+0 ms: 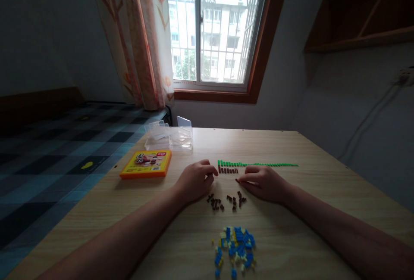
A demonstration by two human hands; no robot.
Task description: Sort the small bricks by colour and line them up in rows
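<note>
Both my hands rest on a light wooden table (307, 159). My left hand (194, 179) has its fingers curled, fingertips at the left end of a short row of dark brown small bricks (228, 170). My right hand (263, 182) pinches a small brown brick at its fingertips, just right of that row. Behind the brown row runs a long row of green bricks (257, 164). Loose brown bricks (226, 201) lie scattered between my hands. A pile of blue, yellow and white bricks (235, 247) sits nearer to me.
An orange and yellow box (146, 164) lies at the table's left. Behind it stand clear plastic containers (168, 137). A bed with a checked cover (58, 155) is beside the table on the left. A window and curtain are behind.
</note>
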